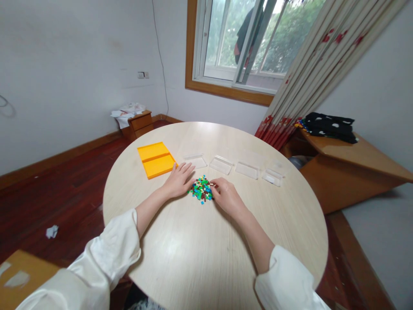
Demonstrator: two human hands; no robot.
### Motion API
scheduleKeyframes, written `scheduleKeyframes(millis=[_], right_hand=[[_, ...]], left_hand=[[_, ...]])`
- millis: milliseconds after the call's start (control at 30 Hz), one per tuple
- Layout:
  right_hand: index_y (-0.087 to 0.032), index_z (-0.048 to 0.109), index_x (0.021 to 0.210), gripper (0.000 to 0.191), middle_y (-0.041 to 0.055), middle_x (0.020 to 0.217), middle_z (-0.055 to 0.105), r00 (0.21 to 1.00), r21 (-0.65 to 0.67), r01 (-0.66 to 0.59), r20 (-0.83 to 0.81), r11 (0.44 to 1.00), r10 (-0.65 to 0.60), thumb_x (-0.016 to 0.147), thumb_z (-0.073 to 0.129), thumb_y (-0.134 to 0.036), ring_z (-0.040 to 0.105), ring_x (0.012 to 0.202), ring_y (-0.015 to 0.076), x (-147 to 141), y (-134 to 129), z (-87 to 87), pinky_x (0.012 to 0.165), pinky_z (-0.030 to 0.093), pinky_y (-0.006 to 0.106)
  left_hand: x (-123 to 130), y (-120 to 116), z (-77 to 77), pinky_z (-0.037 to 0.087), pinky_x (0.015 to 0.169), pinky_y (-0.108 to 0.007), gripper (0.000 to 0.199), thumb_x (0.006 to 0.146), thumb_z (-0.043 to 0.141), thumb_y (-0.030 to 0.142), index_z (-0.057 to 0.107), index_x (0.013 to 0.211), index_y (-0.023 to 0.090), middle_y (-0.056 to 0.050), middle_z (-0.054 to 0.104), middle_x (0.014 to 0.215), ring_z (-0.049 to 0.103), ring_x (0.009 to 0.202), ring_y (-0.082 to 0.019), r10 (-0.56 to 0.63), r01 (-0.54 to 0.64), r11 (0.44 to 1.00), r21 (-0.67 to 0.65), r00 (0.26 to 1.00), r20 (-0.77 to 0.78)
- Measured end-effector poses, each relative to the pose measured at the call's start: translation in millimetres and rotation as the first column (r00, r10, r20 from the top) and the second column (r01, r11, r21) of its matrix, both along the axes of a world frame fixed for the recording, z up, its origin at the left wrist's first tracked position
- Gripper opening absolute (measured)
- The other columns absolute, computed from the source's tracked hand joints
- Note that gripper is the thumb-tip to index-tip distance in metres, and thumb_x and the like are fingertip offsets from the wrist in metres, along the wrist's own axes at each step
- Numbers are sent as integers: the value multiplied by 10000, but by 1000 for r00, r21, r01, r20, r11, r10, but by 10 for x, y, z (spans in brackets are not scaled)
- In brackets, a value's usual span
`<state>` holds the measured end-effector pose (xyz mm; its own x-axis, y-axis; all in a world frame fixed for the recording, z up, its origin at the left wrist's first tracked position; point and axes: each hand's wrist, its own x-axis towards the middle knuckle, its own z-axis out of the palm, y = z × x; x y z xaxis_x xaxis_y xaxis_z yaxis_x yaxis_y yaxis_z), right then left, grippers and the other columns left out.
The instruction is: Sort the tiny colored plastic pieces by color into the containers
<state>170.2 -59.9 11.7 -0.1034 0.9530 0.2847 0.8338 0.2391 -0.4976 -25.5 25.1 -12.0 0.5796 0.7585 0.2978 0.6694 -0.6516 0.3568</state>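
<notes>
A small heap of tiny coloured bricks [201,189], green, blue, brown, white and yellow, lies on the round pale wooden table [193,249]. My left hand [179,180] is at the heap's left side, its fingers stretched out and spread, thumb beside the bricks. On the other side my right hand [226,196] has its fingers bent and drawn together at the heap's right edge. Whatever may be between those fingertips is too small to make out. Beyond my left hand lies an opened yellow plastic case [158,165].
Several clear plastic boxes, among them one behind the heap [221,164] and one at the far right [272,177], stand in a row. A tilted wooden cabinet [351,172] holds black cloth [332,125]. A small drawer unit [142,123] stands behind the table.
</notes>
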Motion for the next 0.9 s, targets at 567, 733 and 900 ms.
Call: scheduleKeyframes(millis=[567,733,900], right_hand=[[-21,335,1373,563,246,1452,317,953,34,240,184,970,-242,899,371,-322,265,1373,286,323,405,-512,1097,256,466],[-23,370,1336,515,239,1444,336,960,24,251,124,968,-252,895,393,-289,272,1374,255,339,441,-493,1104,265,437],[-60,381,1322,476,205,1464,319,963,-14,240,126,971,-236,899,379,-278,261,1378,255,327,466,-467,1110,232,459]], left_hand=[[41,-59,56,41,1074,-654,559,918,268,461,439,1343,140,-131,429,1404,275,1331,-373,249,-237,968,77,938,-242],[46,-76,67,17,1021,-723,583,918,234,477,400,1376,155,-115,368,1452,243,1334,-401,301,-301,953,38,924,-234],[46,-66,59,85,1030,-701,584,922,226,465,367,1395,153,-121,337,1470,298,1309,-388,307,-314,949,11,919,-246]])
